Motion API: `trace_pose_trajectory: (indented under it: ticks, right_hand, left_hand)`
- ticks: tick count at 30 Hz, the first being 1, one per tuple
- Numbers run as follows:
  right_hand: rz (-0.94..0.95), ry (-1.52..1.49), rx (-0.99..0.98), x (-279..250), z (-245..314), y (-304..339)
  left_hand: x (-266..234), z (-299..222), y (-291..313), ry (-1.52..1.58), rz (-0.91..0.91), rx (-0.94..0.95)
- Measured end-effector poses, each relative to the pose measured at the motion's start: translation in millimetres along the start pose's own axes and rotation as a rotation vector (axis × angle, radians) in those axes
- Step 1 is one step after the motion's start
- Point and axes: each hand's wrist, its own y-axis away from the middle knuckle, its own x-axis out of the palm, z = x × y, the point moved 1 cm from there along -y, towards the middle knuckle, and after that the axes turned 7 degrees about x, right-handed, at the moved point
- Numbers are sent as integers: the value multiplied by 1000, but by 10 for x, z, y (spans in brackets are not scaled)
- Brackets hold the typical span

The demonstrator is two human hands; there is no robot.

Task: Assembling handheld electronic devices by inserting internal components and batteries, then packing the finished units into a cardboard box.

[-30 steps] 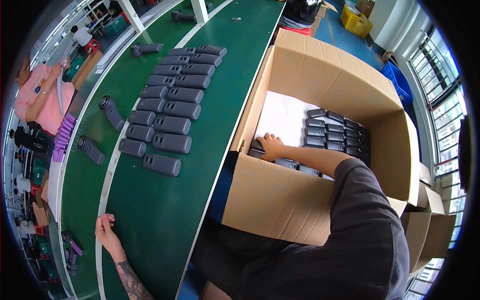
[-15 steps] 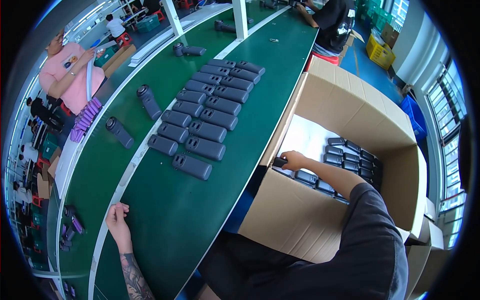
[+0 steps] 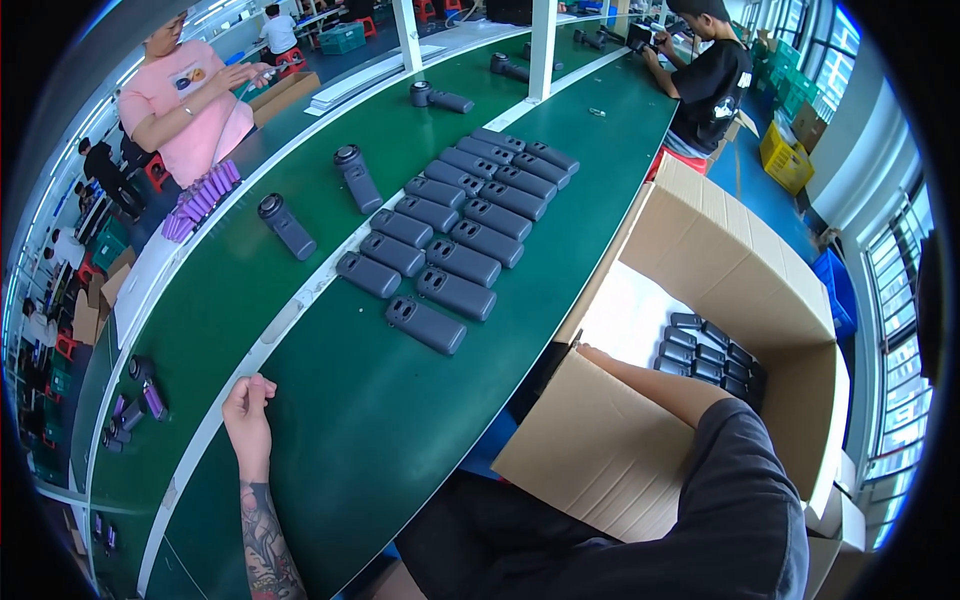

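Note:
My left hand (image 3: 248, 400) rests loosely curled by the white strip of the green table, with nothing visible in its fingers. My right hand (image 3: 598, 356) reaches into a cardboard box (image 3: 590, 440); the box's near wall hides its fingers and whatever they may hold. Inside, dark grey handheld housings (image 3: 708, 352) stand in rows on a white sheet (image 3: 625, 310). On the table, more elongated grey housings (image 3: 427, 324) with small windows lie side by side in two slanting columns, beyond and right of my left hand.
Two grey devices with round heads (image 3: 287, 226) lie across the strip, and another (image 3: 440, 97) is farther off. Purple cylinders (image 3: 200, 200) are heaped beside a person in pink (image 3: 190, 110). White posts (image 3: 541, 50) rise from the table. Another person in black (image 3: 712, 85) works at the far end.
My right hand has sunk lower behind the box wall; the dark housing it held is now out of sight. My left hand stays curled on the table. The view has shifted.

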Motion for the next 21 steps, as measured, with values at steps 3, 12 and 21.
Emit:
trace_pose_trajectory:
  ticks: [3,12,21]
  right_hand:
    - [68,-57,0,-175,290,-69]
    - [289,-244,34,-362,227,215]
    - [419,-654,79,-338,251,306]
  left_hand:
    - [-10,19,11,36,-17,-1]
    - [-30,74,17,45,11,7]
    - [-11,50,-5,32,14,34]
